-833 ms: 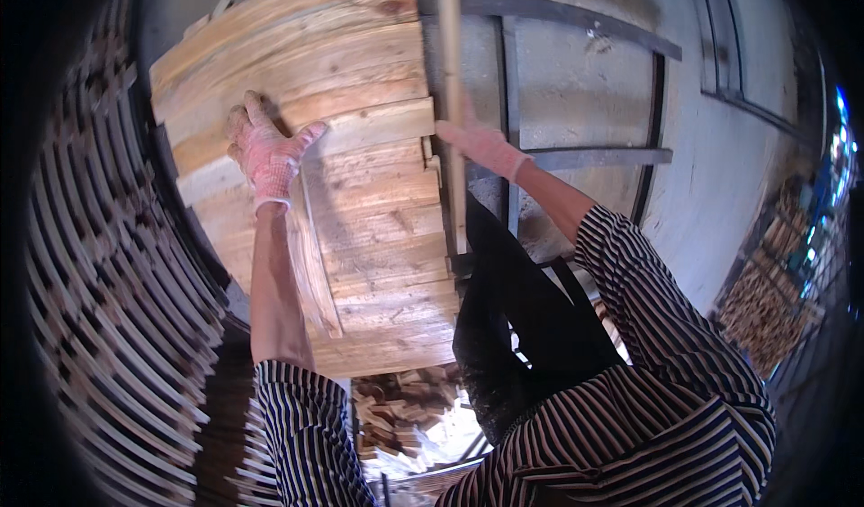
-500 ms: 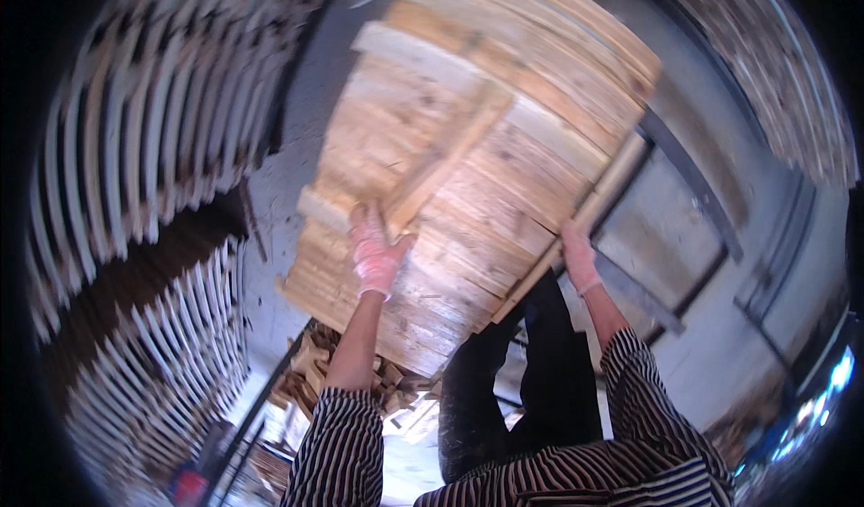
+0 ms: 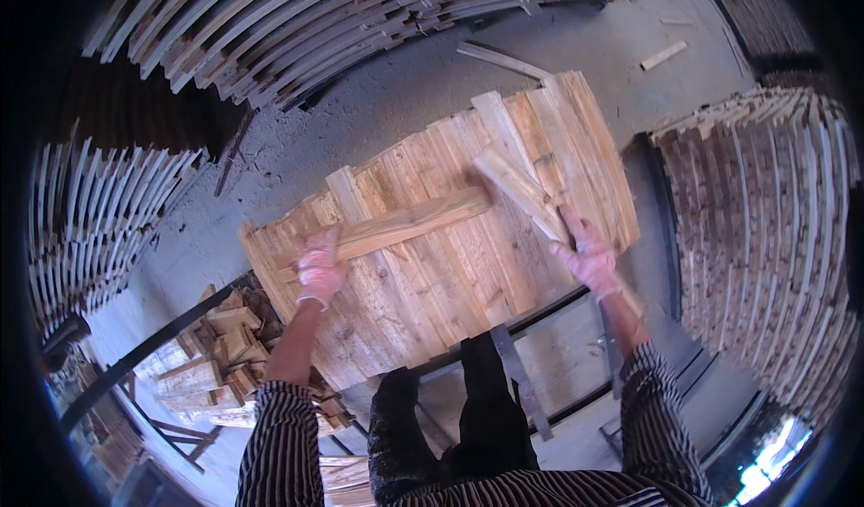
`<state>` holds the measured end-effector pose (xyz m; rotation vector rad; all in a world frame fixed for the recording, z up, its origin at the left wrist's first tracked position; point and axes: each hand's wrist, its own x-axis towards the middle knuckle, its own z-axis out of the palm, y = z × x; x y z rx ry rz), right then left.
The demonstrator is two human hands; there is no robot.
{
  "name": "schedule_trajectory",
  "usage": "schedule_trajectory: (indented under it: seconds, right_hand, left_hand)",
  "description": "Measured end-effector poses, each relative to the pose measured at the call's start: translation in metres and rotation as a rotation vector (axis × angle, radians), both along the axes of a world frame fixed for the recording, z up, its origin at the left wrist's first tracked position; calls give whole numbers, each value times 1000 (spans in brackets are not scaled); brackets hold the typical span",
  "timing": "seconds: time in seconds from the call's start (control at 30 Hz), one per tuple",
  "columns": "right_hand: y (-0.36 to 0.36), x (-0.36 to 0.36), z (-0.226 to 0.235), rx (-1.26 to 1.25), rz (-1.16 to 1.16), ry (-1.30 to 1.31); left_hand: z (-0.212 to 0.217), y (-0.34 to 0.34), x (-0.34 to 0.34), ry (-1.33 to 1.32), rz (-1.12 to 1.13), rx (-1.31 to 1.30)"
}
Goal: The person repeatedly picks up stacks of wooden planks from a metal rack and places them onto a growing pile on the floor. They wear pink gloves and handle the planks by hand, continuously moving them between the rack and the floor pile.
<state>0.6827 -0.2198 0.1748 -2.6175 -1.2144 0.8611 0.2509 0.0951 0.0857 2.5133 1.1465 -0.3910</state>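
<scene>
The left grip point(image 3: 321, 269) is laid across a loose board point(image 3: 414, 221) near its left end; whether that grip is closed cannot be told. The board is set atop a layer of boards point(image 3: 423, 296) placed side by side. Over the layer's right part, a second board point(image 3: 517, 183) is held slantwise in the right grip point(image 3: 589, 260). Offcuts point(image 3: 234, 340) are heaped at near left.

Above and left of the offcut heap point(image 3: 236, 349), a slat stack point(image 3: 103, 224) is seen; well to the heap's right, a board stack point(image 3: 765, 246) is ranged — and, to the heap's far upper right, a loose stick point(image 3: 664, 55).
</scene>
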Motion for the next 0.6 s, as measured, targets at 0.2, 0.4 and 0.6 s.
schedule_trajectory:
  seconds: [0.2,0.4,0.6]
  right_hand:
    - [143,85,-16,-196,526,-322]
    - [229,80,-76,-72,797,-340]
    - [233,68,-98,1,708,-126]
  left_hand:
    - [-20,45,-82,-77,197,-12]
    - [-23,57,-73,5,267,18]
    - [-30,54,-47,-25,290,-10]
